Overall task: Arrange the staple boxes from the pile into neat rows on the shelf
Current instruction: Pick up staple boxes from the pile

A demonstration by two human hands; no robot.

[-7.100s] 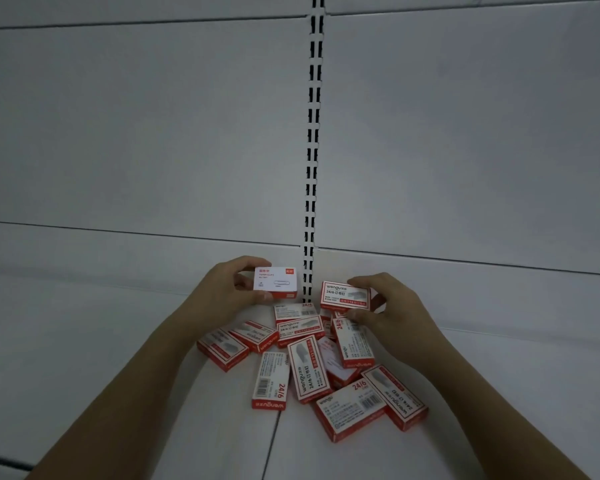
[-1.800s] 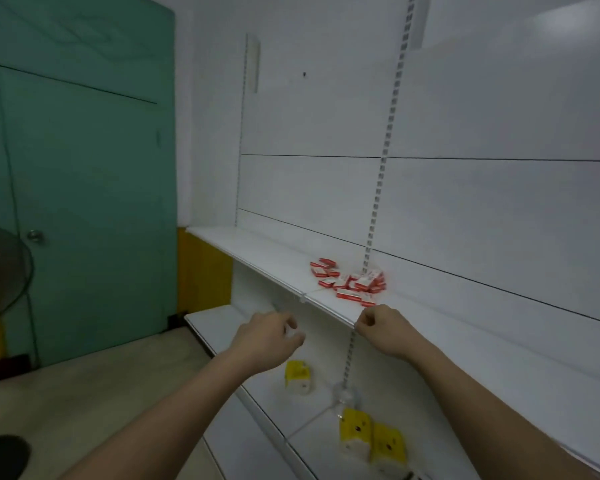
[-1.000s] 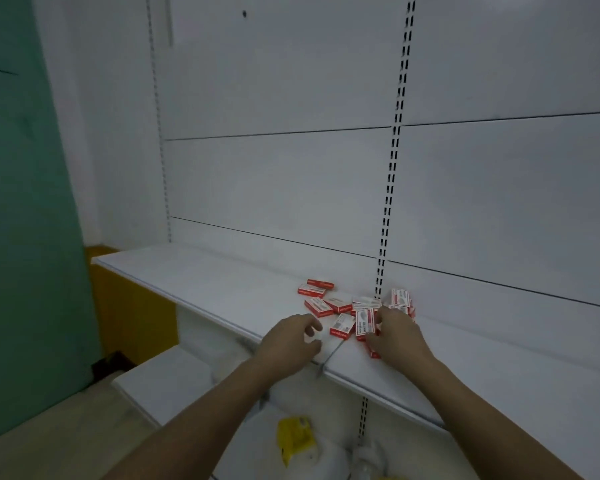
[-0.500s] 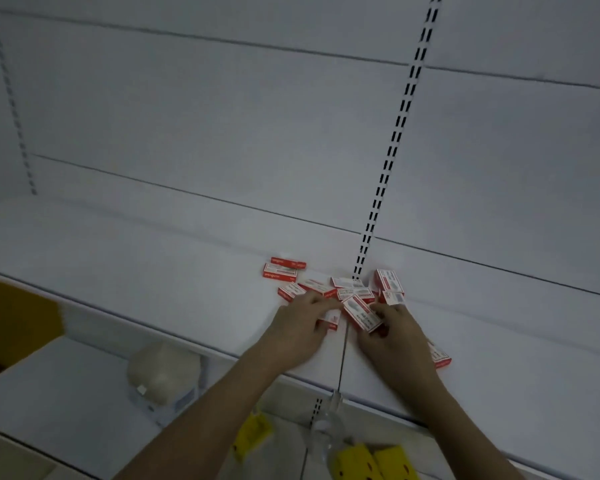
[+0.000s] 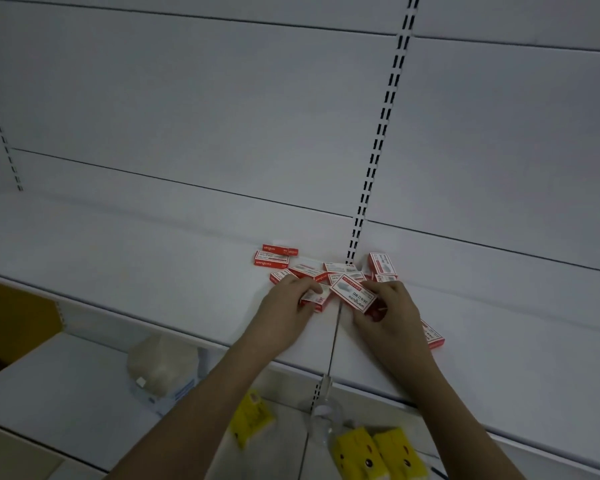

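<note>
Now both hands have come back onto the pile after the person stepped away a moment ago, and the sorting has restarted. The right hand (image 5: 392, 315) is grasping one staple box (image 5: 353, 294) between thumb and fingers, tilted up off the shelf (image 5: 153, 258). The left hand (image 5: 286, 306) is curled over another box (image 5: 314, 299) at the near edge of the pile; it looks like a grip, though the fingers hide most of it, so I would not swear to it.

The pile (image 5: 329, 271) is much as it was: loose boxes lying at all angles around the foot of the slotted upright (image 5: 383, 126), close to the back panel. Two boxes (image 5: 274, 255) at the far left lie roughly parallel, perhaps the start of a row, and one stray box (image 5: 432, 336) pokes out behind the right wrist. So the task seems barely begun.

Bare shelf stretches left and right, so nothing blocks a row. On the lower shelf sit yellow packs (image 5: 378, 452) and a pale bag (image 5: 161, 365), well clear of the work.
</note>
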